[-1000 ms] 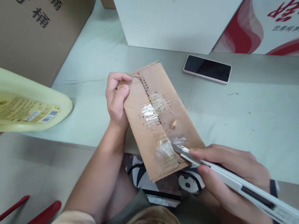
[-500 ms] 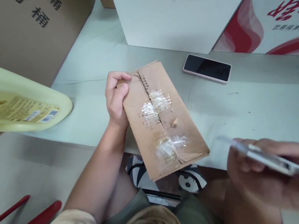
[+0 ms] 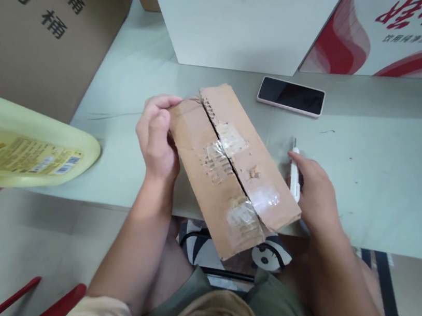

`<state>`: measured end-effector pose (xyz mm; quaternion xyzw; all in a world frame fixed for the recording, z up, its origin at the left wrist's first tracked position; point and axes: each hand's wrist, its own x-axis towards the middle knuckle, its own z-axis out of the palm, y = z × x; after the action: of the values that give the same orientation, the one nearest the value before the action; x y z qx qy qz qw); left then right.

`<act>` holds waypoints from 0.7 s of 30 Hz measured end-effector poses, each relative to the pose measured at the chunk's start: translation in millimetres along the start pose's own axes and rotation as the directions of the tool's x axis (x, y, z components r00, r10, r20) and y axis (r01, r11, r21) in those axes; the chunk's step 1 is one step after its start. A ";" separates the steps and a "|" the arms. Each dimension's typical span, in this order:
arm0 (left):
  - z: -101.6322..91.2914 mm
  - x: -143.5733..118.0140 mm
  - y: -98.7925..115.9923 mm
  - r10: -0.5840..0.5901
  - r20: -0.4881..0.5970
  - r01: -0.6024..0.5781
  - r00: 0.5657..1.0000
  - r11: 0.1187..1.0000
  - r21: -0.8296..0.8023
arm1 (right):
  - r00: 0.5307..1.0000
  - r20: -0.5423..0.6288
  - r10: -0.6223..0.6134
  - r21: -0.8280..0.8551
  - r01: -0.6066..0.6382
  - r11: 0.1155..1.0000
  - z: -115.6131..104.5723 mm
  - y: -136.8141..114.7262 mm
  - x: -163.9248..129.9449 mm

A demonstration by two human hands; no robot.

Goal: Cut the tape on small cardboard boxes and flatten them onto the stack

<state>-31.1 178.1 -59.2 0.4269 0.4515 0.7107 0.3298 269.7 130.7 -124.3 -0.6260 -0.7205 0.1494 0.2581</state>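
Left hand (image 3: 156, 142) gripping far-left corner of cardboard box (image 3: 233, 169), fingers curling over edge. Box lying diagonally on counter (image 3: 370, 170), near end overhanging counter edge, taped seam slit open. Box looking light, stiff, tape patches slick; best taken by bare long edges. Right of box, right hand (image 3: 314, 193) closing around white utility knife (image 3: 295, 172), pressing it to counter. Phone (image 3: 291, 96) lying beyond box.

We seem to be in a storeroom or packing area: large printed cartons (image 3: 45, 25) and a red-and-white water box (image 3: 393, 37) crowd the pale surface (image 3: 390, 167), with a yellow plastic tub (image 3: 20, 147) at near left.
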 end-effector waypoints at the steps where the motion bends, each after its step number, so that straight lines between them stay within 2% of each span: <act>1: 2.0 0.7 1.9 0.015 -0.005 -0.015 1.000 1.000 -0.015 | 1.000 0.006 -0.016 -0.007 0.016 1.000 0.6 0.7 -0.1; 3: 5.4 2.1 4.3 0.057 -0.024 -0.059 0.998 0.996 -0.067 | 0.999 0.025 -0.040 -0.029 0.040 0.999 2.3 0.8 -0.3; 6: 6.8 3.9 5.2 -0.074 0.071 0.081 0.995 0.992 -0.100 | 0.998 0.027 -0.061 -0.063 0.063 0.996 6.1 -0.7 -0.5; 8: 5.5 3.9 4.9 -0.166 0.170 0.181 0.971 0.980 -0.081 | 0.998 0.009 -0.064 -0.068 0.064 0.996 8.8 -1.7 -0.7; 11: 4.0 1.6 5.1 -0.169 0.215 0.179 0.962 0.984 -0.026 | 0.999 -0.002 -0.053 -0.051 0.052 0.997 11.4 -1.7 -1.6; 16: 7.1 -2.5 6.5 -0.191 0.170 0.205 0.967 0.976 -0.070 | 0.997 -0.029 -0.078 -0.057 0.076 0.995 15.0 2.8 -3.1; 19: 5.8 -0.5 4.4 -0.145 0.051 0.152 0.988 0.975 -0.163 | 0.994 -0.023 -0.103 -0.085 0.101 0.991 18.9 6.8 -3.7; 21: 0.9 3.5 1.7 -0.178 -0.009 0.173 0.984 0.970 -0.173 | 0.994 -0.005 -0.108 -0.096 0.107 0.990 20.8 8.4 -4.1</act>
<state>-31.9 180.8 -56.3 0.3466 0.4287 0.7201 0.4212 265.4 130.3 -146.7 -0.5989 -0.7581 0.0973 0.2392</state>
